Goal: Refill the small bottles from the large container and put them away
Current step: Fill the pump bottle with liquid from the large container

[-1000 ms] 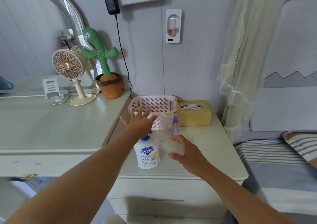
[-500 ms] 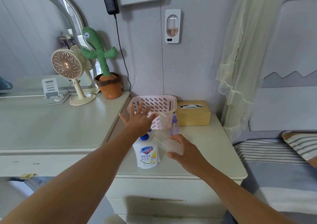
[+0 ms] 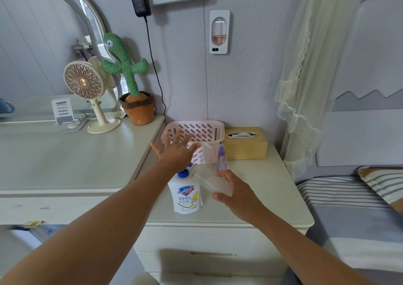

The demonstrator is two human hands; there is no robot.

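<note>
Two hands were at work over the nightstand [image 3: 272, 197], and little had changed across the last second. The left hand [image 3: 174, 151] stayed flat with its fingers spread wide, gripping nothing; whether it touched anything beneath could not be told. The right hand [image 3: 237, 194] kept its thumb and fingers curled round a clear small bottle [image 3: 212, 181], tilted with its neck toward ten o'clock, close to the blue cap [image 3: 182, 173] of the large container [image 3: 186, 195]. The container stood upright and capped at about nine o'clock from the right hand, so by my reading the refill had not begun and the spread left hand was about to settle on that cap. At one o'clock from the container stood a purple spray bottle [image 3: 221, 158], with a white-pump bottle [image 3: 207, 154] just beside it at its nine o'clock, both in front of the pink basket [image 3: 196, 130] at twelve o'clock, where the bottles would likely go. A gold tissue box [image 3: 245, 147] sat just beside the basket at three o'clock. The container's label read "Safeguard" on a blue shield and "99.9" below; the smaller characters underneath were too fine to read.
</note>
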